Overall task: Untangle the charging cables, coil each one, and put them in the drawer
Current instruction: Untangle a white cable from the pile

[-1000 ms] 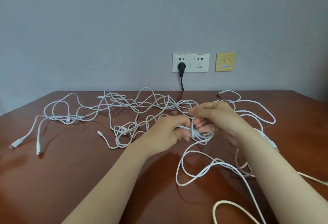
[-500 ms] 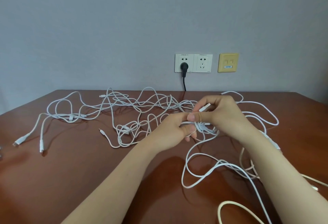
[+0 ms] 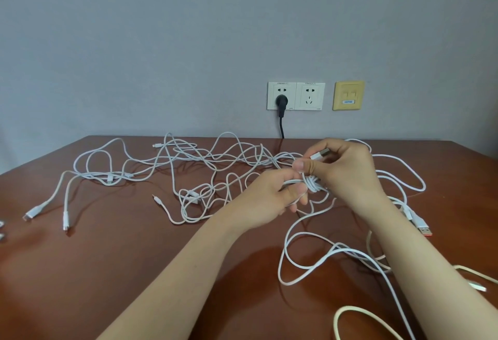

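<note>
Your left hand gripped tangled white cables above the table; your right hand pinched a plug just above. Which cable it ended was unclear.

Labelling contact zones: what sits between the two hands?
In the head view, a small wound bunch of white cable sits between the left hand and the right hand; the right also pinches a USB plug above it.

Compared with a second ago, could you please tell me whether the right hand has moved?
Yes. The right hand, pinching a USB plug, has risen slightly toward the wall socket, its top now level with the far table edge.
</note>
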### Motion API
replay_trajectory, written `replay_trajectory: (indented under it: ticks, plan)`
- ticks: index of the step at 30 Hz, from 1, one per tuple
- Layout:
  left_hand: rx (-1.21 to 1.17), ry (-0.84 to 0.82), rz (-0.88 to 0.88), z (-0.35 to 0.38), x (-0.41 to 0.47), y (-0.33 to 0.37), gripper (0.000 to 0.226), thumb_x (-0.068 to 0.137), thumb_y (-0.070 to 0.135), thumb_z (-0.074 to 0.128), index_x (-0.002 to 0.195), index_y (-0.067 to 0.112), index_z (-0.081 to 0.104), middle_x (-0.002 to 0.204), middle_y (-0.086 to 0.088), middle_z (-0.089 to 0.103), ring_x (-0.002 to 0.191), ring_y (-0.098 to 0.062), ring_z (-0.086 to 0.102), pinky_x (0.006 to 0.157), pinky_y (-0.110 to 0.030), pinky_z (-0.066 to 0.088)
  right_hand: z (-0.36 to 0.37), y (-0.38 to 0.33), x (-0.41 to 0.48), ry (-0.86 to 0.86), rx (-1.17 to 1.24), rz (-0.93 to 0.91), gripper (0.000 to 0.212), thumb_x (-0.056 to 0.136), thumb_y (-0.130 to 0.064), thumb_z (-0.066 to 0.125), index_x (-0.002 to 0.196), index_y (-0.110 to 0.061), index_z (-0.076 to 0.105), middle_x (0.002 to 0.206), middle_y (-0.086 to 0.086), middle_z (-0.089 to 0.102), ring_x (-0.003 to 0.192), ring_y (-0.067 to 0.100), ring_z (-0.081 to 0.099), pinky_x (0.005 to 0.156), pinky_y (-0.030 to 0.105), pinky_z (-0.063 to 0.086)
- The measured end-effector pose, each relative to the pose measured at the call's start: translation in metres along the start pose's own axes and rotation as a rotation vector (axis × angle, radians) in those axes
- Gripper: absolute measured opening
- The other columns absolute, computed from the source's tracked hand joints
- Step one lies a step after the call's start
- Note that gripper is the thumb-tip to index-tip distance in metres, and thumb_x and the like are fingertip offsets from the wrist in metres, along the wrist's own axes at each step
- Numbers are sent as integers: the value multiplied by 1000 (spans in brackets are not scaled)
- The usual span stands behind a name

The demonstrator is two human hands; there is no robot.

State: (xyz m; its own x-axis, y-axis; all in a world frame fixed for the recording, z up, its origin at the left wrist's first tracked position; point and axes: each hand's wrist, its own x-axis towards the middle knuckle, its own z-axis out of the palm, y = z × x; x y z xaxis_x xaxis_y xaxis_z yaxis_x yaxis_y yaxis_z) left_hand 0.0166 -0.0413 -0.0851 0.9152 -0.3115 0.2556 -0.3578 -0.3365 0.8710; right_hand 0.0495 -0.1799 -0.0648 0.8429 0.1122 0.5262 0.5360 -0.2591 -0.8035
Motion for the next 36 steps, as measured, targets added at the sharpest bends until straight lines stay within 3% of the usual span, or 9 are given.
replay_trajectory:
  ticks: [3, 6, 10, 14, 24, 27, 30, 34, 36]
  plan:
    - [6, 11, 32, 2, -2, 3, 4, 91, 21, 58, 94, 20, 60, 72, 19, 61, 63, 11, 55, 64, -5, 42, -1, 1, 1, 13, -2, 15, 22, 62, -17, 84, 58, -25, 63, 47, -4, 57, 41, 4, 45, 46, 17, 38]
    - [27, 50, 58, 2, -1, 2, 20, 87, 23, 63, 107, 25, 62, 99, 20, 63, 86, 14, 56, 79, -4, 42, -4, -3, 2, -16, 31, 73, 18, 64, -15, 82, 60, -19, 65, 46, -3, 57, 40, 6, 46, 44, 16, 40]
    - [-9, 56, 91, 3, -2, 5, 19, 89, 11, 60, 90, 30, 62, 73, 24, 62, 66, 13, 57, 63, -5, 40, -17, -6, 0, -223, 317, 374, 16, 57, -23, 76, 61, -10, 67, 53, 4, 61, 47, 15, 50, 43, 17, 42]
    - [-71, 67, 136, 7, -2, 6, 21, 93, 5, 50, 92, 24, 59, 53, 23, 56, 50, 6, 48, 55, -5, 35, -14, 0, -4, -305, 566, 577, 30, 85, -8, 55, 57, -9, 66, 45, -1, 57, 36, 5, 50, 35, 12, 39]
    - [-391, 440, -28, 2, 5, 3, 24, 99, 10, 40, 77, 12, 50, 62, -2, 35, 40, -3, 29, 41, -13, 24, 20, -7, -9, -52, 330, 167, 10, 85, 2, 60, 77, -4, 59, 44, -4, 55, 36, 8, 47, 40, 20, 45]
    - [-538, 498, -108, -1, 9, 6, 18, 99, 8, 40, 84, 17, 47, 59, -2, 37, 34, -3, 30, 39, -15, 25, 26, -4, -13, 23, 157, 46, 17, 80, -3, 65, 67, -12, 59, 51, 3, 59, 44, 15, 50, 51, 36, 49]
    - [-599, 445, -161, -4, 9, 7, 19, 100, 10, 38, 88, 21, 48, 57, -1, 37, 35, -4, 30, 40, -15, 26, 28, -4, -15, 69, 53, -36, 22, 76, -9, 69, 63, -23, 59, 67, 12, 66, 58, 26, 57, 62, 38, 50]
    - [-726, 315, -277, -10, 7, 6, 23, 100, 8, 32, 84, 16, 46, 62, -1, 42, 34, -5, 30, 39, -12, 26, 29, -8, -18, -19, 99, -63, 22, 75, -9, 72, 73, -27, 61, 63, -1, 65, 59, 10, 59, 57, 18, 49]
    - [-778, 257, -328, -12, 6, 5, 31, 95, 0, 29, 84, 16, 53, 57, 0, 40, 33, -4, 27, 39, -12, 24, 29, -7, -20, -66, 63, -103, 20, 78, -12, 72, 75, -29, 62, 62, -1, 67, 61, 14, 63, 60, 19, 50]
